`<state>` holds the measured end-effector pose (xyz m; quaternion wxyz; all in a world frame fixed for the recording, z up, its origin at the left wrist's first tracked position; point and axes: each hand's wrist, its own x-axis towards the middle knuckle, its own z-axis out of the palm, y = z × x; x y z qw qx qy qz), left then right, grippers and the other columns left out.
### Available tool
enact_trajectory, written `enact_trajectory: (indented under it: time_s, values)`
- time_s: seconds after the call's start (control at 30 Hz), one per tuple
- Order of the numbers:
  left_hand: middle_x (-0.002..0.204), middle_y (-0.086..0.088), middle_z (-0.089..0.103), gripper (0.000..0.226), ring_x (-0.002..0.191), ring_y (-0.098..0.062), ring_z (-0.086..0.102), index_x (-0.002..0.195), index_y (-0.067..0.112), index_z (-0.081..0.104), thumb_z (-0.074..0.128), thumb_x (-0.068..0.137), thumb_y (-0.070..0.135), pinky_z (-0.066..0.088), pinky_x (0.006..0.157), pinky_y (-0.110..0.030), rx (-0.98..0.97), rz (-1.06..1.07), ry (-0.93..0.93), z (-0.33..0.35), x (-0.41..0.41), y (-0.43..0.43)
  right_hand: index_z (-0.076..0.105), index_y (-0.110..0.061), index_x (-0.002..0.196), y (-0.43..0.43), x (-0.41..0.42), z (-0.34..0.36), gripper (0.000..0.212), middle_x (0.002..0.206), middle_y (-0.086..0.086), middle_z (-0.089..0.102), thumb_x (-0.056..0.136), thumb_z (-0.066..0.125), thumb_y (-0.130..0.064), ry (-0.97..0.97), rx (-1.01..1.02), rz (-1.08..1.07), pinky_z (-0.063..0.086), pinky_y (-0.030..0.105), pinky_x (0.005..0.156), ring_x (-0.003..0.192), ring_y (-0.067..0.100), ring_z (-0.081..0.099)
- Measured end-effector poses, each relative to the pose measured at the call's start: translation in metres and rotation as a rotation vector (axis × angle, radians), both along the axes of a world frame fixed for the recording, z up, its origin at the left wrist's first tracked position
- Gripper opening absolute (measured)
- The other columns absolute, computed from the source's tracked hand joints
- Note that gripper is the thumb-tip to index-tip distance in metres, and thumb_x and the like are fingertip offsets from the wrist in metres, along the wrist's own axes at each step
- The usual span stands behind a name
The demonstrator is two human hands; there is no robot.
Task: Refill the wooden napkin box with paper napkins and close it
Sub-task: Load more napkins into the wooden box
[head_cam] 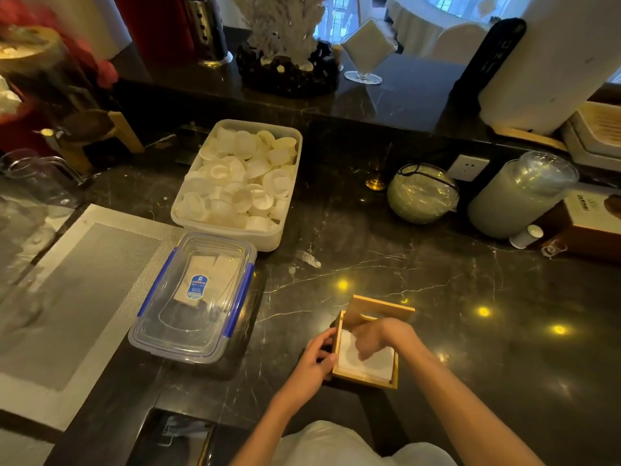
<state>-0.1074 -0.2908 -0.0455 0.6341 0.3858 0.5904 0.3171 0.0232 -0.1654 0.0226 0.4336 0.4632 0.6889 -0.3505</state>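
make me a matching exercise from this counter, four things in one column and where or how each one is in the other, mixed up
Things:
1. wooden napkin box
2. lid
3. clear container with blue clips
4. white tub of small cups

States:
a. shut, left of the box
b. raised at the box's far edge
c. uncovered, farthest back
d. open, white napkins inside, held between left hand and right hand

Pairs: 1-d, 2-b, 3-a, 4-c

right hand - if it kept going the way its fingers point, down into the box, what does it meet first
The right hand would most likely meet the white napkins in the wooden box first; its fingertips already look on or just above them, depth unclear.
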Motion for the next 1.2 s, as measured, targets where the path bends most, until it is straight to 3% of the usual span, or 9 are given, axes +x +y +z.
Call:
enact_trajectory:
  time_s: [0.17,0.47,0.6,0.77,0.93,1.13,1.2]
  values:
    - [0.14,0.007,0.043,0.051,0.115,-0.012,0.055,0.143,0.039,0.036,0.05,0.099,0.015,0.055,0.09,-0.031,0.007,0.006,0.004,-0.001,0.001,0.0,0.031,-0.017,0.15,-0.005,-0.001,-0.002,0.06,0.153,0.007,0.038,0.093,0.051,-0.019,-0.005,0.032,0.008,0.035,0.042,0.111,0.139,0.029,0.037]
    - [0.141,0.007,0.04,0.051,0.117,-0.012,0.052,0.143,0.038,0.035,0.048,0.1,0.014,0.055,0.084,-0.024,0.001,-0.001,-0.014,0.001,0.0,-0.001,0.029,-0.03,0.147,-0.009,0.014,0.011,0.075,0.149,0.004,0.041,0.085,0.07,-0.024,0.097,0.024,-0.049,0.039,0.043,0.106,0.135,0.03,0.04]
    - [0.14,0.008,0.041,0.05,0.117,-0.013,0.053,0.137,0.044,0.035,0.049,0.1,0.014,0.055,0.086,-0.026,0.004,-0.017,-0.022,0.0,-0.002,0.0,0.027,-0.028,0.148,-0.022,0.021,0.003,0.074,0.149,0.005,0.043,0.085,0.066,-0.02,0.169,0.099,-0.082,0.041,0.04,0.106,0.133,0.028,0.044]
    - [0.14,0.007,0.04,0.052,0.117,-0.013,0.052,0.144,0.037,0.034,0.048,0.1,0.013,0.054,0.087,-0.026,-0.008,-0.025,-0.015,0.004,-0.002,0.0,0.029,-0.025,0.148,-0.031,0.028,0.001,0.068,0.15,0.005,0.041,0.088,0.059,-0.016,0.241,0.146,-0.092,0.039,0.04,0.109,0.135,0.027,0.042]
    - [0.141,0.006,0.04,0.052,0.116,-0.015,0.054,0.145,0.036,0.033,0.048,0.1,0.014,0.054,0.084,-0.025,-0.005,-0.034,-0.004,0.006,-0.001,0.001,0.031,-0.023,0.146,-0.023,0.024,0.004,0.066,0.142,0.007,0.048,0.087,0.06,-0.015,0.198,0.125,-0.083,0.042,0.041,0.104,0.129,0.029,0.047]
    - [0.14,0.007,0.041,0.052,0.116,-0.013,0.054,0.145,0.037,0.033,0.048,0.1,0.014,0.053,0.081,-0.023,-0.006,-0.038,-0.007,0.01,-0.002,-0.001,0.037,-0.025,0.138,-0.053,0.028,-0.006,0.058,0.143,0.005,0.05,0.087,0.064,-0.025,0.303,0.39,-0.03,0.042,0.042,0.106,0.131,0.027,0.046]
    - [0.14,0.007,0.041,0.052,0.116,-0.012,0.054,0.143,0.039,0.033,0.047,0.101,0.014,0.053,0.08,-0.021,-0.005,-0.042,-0.004,0.012,-0.002,-0.001,0.036,-0.028,0.138,-0.066,0.038,0.008,0.057,0.143,-0.001,0.048,0.088,0.063,-0.03,0.387,0.505,-0.016,0.043,0.037,0.105,0.131,0.021,0.046]
